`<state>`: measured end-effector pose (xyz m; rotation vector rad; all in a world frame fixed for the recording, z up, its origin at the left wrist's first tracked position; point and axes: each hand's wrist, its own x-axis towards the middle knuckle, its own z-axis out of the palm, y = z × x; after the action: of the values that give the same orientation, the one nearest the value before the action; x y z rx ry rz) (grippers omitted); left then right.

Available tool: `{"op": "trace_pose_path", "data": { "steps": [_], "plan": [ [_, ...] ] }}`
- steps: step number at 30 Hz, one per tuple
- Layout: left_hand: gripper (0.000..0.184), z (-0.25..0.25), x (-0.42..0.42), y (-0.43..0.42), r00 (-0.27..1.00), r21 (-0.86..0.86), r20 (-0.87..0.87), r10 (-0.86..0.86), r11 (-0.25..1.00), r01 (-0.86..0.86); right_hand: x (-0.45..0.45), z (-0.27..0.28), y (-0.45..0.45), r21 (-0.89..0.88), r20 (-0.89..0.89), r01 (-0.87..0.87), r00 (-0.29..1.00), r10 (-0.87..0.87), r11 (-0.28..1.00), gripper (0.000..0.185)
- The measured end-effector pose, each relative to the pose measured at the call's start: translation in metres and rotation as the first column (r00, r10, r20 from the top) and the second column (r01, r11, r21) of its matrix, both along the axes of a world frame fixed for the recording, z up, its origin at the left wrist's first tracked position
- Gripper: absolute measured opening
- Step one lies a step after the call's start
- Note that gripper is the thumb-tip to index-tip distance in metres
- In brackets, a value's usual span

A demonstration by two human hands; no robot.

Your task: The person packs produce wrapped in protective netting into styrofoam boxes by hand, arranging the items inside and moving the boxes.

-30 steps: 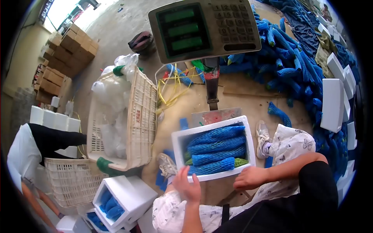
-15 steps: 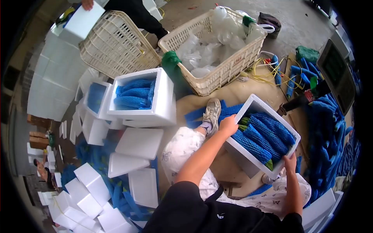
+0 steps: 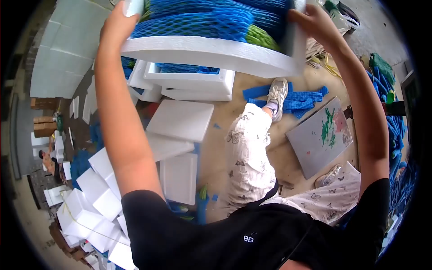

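Over on the left, the biggest thing I see is the tall stack of white boxes point(image 3: 63, 51), and below it a jumbled heap of white boxes point(image 3: 92, 189). The foam box point(image 3: 211, 55) itself is up in the air, high in front of the person, tilted so its open side shows, well apart from the floor. The filling looks done to me, with blue-netted vegetables packed side by side, though the box runs out of view at the top. The covering isn't done, since no lid sits over the part I can see. Behind it, lower down, a second box point(image 3: 193, 82) also holds blue netting, and its top is partly hidden.

The metal plate point(image 3: 321, 135), smeared red and green, stands near the person's feet, and the box isn't touching it. Flat white lids point(image 3: 180, 118) lie on the floor to the left, apart from the raised box.

The left hand point(image 3: 118, 24) clamps one end of the box, its fingers partly hidden. The right hand point(image 3: 317, 24) pinches the other end wall, thumb over the rim; I can't see its other fingers. Smallest of all, a green vegetable end point(image 3: 261, 37) pokes from its blue netting point(image 3: 193, 24).
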<state>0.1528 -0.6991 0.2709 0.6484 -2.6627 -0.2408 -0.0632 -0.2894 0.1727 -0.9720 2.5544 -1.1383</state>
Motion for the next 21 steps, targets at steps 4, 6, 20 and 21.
{"op": "trace_pose_path", "data": {
  "steps": [4,6,20,21],
  "plan": [
    [0.062,-0.061,0.016,-0.087,0.993,0.366,0.012,0.121,0.923,-0.117,0.061,0.017,-0.148,0.110,0.243,0.093,0.963,-0.118,0.990,0.046],
    [0.066,-0.118,0.016,-0.067,0.969,0.376,0.201,-0.145,0.925,0.061,0.078,0.018,-0.181,0.334,0.141,0.112,0.976,-0.167,0.936,0.052],
    [0.043,-0.123,-0.039,0.212,0.827,0.196,-0.129,-0.548,0.803,0.563,0.444,-0.051,0.342,-0.354,0.147,0.866,0.424,-0.894,0.353,0.035],
    [0.043,-0.123,-0.035,0.273,0.753,0.177,-0.133,-0.644,0.733,0.657,0.496,-0.057,0.392,-0.122,-0.057,0.954,0.270,-0.961,0.275,0.035]
  ]
}}
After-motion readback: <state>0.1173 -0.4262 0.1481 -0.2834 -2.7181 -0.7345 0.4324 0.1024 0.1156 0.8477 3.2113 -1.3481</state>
